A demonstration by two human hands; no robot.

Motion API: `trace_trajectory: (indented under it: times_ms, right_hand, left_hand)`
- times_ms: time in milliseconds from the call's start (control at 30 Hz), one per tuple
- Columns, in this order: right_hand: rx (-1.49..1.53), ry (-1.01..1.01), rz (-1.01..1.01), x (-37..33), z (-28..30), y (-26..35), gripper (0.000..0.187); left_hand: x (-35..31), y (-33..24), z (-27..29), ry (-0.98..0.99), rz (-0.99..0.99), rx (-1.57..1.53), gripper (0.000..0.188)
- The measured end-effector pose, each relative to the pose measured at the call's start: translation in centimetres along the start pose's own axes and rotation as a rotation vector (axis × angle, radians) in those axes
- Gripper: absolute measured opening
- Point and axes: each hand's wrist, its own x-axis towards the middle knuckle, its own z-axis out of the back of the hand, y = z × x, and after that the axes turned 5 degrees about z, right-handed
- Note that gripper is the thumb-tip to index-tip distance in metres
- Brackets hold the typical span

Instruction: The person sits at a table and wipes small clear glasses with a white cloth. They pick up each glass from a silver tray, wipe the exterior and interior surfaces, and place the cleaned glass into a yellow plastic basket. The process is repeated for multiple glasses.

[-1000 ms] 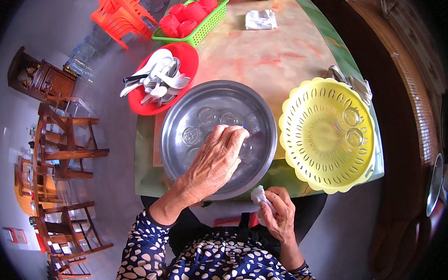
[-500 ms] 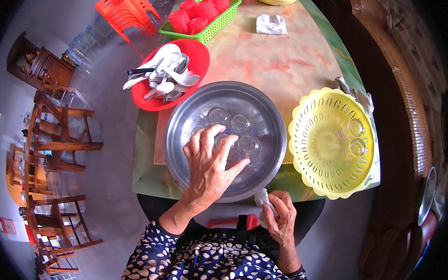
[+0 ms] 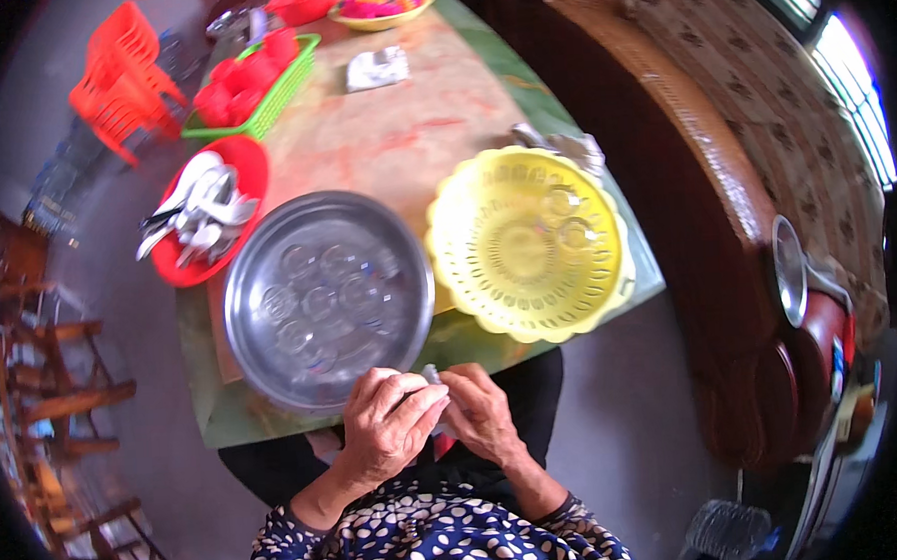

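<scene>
Just past the near rim of the metal basin [image 3: 416, 326], my two hands meet. My right hand [image 3: 482, 415] is closed on a white cloth [image 3: 432, 374], whose tip pokes up between the hands. Curled against it is my left hand [image 3: 390, 428], its fingers bent inward; what lies inside them is hidden. Several small clear glasses [image 3: 319, 303] stand in the basin. To its right is a yellow slotted plastic basket [image 3: 458, 265] with a scalloped rim, holding two clear glasses [image 3: 577, 232] on its right side.
Left of the basin, a red bowl [image 3: 180, 273] holds white spoons [image 3: 205, 206]. Behind it, a green basket [image 3: 278, 99] carries red cups [image 3: 235, 89]. A folded white cloth [image 3: 377, 69] lies farther back, near a yellow bowl [image 3: 382, 23] of colourful items. A dark sofa [image 3: 654, 171] runs along the right.
My left hand has left the glasses in the basin and come back to join my right hand at the white cloth. The view has swung to the right.
</scene>
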Motion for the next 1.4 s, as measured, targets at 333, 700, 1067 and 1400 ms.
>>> trace_trajectory:
  times_ms: [333, 700, 1067, 1400]
  right_hand:
    - [0.047, -0.112, -0.028, -1.5, 2.8, -2.2, 0.021]
    - [0.060, 0.020, 0.053, -1.3, 4.3, -3.5, 0.022]
    - [0.088, 0.045, 0.057, -1.1, 4.9, -4.1, 0.024]
    - [0.060, 0.013, 0.078, -1.1, 4.8, -4.2, 0.025]
  left_hand:
    - [6.8, -2.9, -6.0, 0.066, -0.060, -0.022, 0.014]
    - [13.7, -1.9, -13.4, 0.148, 0.275, -0.029, 0.054]
    - [15.0, -2.5, -15.0, 0.194, 0.314, -0.083, 0.039]
    - [13.0, -1.2, -10.8, 0.133, 0.721, -0.996, 0.034]
